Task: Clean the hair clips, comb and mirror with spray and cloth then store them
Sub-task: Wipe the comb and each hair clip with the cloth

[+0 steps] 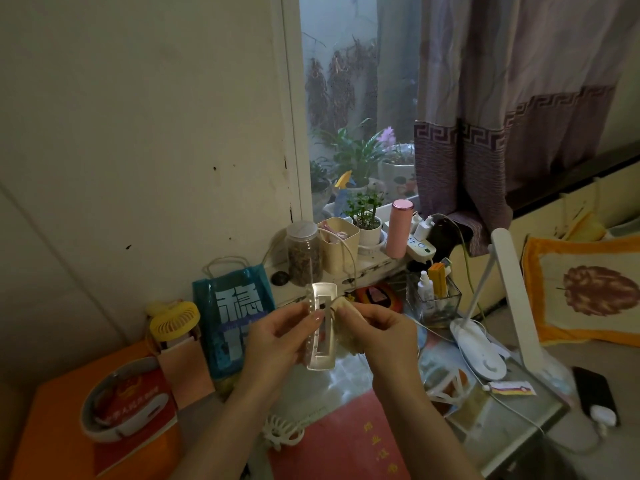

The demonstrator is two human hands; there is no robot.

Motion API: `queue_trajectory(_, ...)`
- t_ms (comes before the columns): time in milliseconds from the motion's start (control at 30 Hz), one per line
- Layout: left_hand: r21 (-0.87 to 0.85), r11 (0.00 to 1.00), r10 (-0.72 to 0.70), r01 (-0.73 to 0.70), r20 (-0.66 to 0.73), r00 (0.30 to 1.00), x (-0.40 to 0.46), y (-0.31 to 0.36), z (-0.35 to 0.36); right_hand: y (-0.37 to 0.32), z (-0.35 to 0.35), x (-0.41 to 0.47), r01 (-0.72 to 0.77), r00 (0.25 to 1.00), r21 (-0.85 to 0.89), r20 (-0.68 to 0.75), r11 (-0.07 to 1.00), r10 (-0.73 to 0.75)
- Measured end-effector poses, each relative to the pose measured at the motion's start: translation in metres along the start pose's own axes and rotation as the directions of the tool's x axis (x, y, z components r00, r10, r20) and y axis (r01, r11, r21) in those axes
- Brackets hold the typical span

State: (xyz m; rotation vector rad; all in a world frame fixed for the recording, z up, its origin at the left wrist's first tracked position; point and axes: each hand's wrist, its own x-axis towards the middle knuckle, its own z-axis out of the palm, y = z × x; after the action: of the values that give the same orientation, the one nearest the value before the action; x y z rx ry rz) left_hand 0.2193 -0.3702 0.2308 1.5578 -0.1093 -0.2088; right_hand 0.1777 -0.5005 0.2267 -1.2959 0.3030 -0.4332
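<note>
Hair clip (321, 327): translucent rectangular claw, held upright above the table (512, 431), likely for access.
Left hand (277, 336): fingers curled, pinching clip's toothed edge to steady it.
Right hand (384, 332): bunches pale cloth (346, 336) against clip's side, apparently wiping.
Second clip (282, 433): white, lying on table, seemingly awaiting its turn.

The blue gift bag (232, 315) bears the large white character 稳; gold characters on the red folder (343, 441) are too blurred to read.
</note>
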Motion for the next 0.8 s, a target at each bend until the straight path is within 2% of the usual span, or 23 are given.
queue_trajectory(167, 0.017, 0.999, 0.032, -0.032, -0.039, 0.999, 0.002, 0.0, 0.001, 0.001, 0.0, 0.001, -0.005, 1.0, 0.011, 0.006, 1.0, 0.005)
queue_trajectory(400, 0.064, 0.991, 0.121, -0.117, -0.07, 0.99, 0.003, 0.003, 0.004, 0.007, 0.0, 0.0, -0.097, 0.995, 0.097, -0.021, 0.991, 0.1)
queue_trajectory(567, 0.158, 0.968, 0.215, -0.195, -0.116, 0.97, 0.004, 0.009, 0.007, 0.014, -0.001, 0.001, -0.164, 0.985, 0.185, -0.024, 0.969, 0.171)
queue_trajectory(800, 0.216, 0.953, 0.242, -0.211, -0.125, 0.962, 0.006, 0.009, 0.01, 0.018, 0.0, 0.001, -0.186, 0.978, 0.234, -0.051, 0.954, 0.203)
